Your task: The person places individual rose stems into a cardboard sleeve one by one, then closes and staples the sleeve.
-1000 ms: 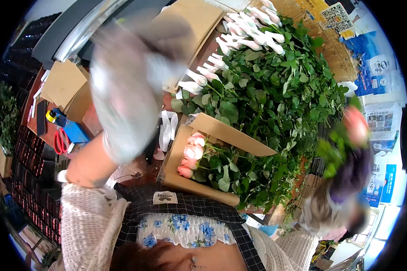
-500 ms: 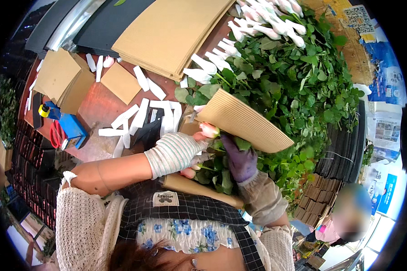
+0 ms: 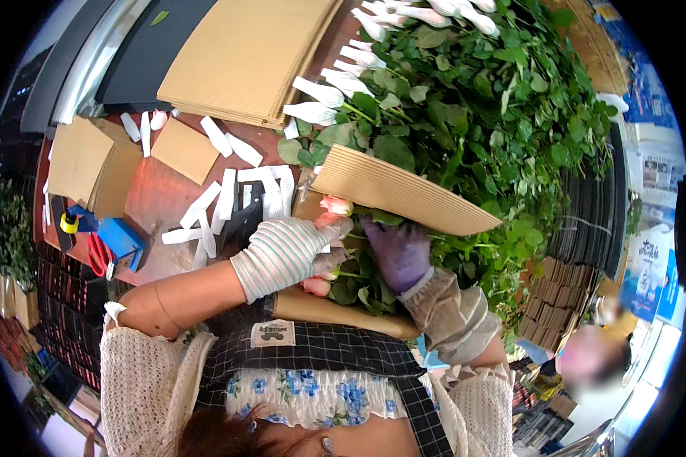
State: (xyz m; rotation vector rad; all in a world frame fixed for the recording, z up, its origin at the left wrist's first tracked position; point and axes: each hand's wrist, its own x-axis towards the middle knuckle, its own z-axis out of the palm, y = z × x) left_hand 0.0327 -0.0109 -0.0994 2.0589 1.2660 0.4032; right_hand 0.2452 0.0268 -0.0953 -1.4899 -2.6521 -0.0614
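My left hand point(image 3: 290, 251), in a striped fingerless glove, is closed at a pink rose point(image 3: 335, 204), its thumb and fingers against the bloom. Below its fingers shows another pink rose point(image 3: 317, 286). My right hand point(image 3: 398, 255), in a purple glove, is bent into the green leaves beside the stems; its fingertips are partly hidden, and what they grip does not show. A brown corrugated cardboard sheet point(image 3: 408, 190) stands tilted behind both hands. Its near part point(image 3: 343, 314) lies in front of me, with the roses between the two.
Many roses in white sleeves point(image 3: 316, 93) lie with their foliage point(image 3: 480, 114) at the far right. Loose white sleeves point(image 3: 200, 204), a cardboard stack point(image 3: 244, 61), red-handled scissors point(image 3: 99, 255) and a blue tool point(image 3: 122, 240) are on the table. Another person point(image 3: 587, 354) is at right.
My right hand has shifted slightly up and left, its fingers further under the tilted cardboard. My left hand stays by the rose. The view has moved, so the table sits further left.
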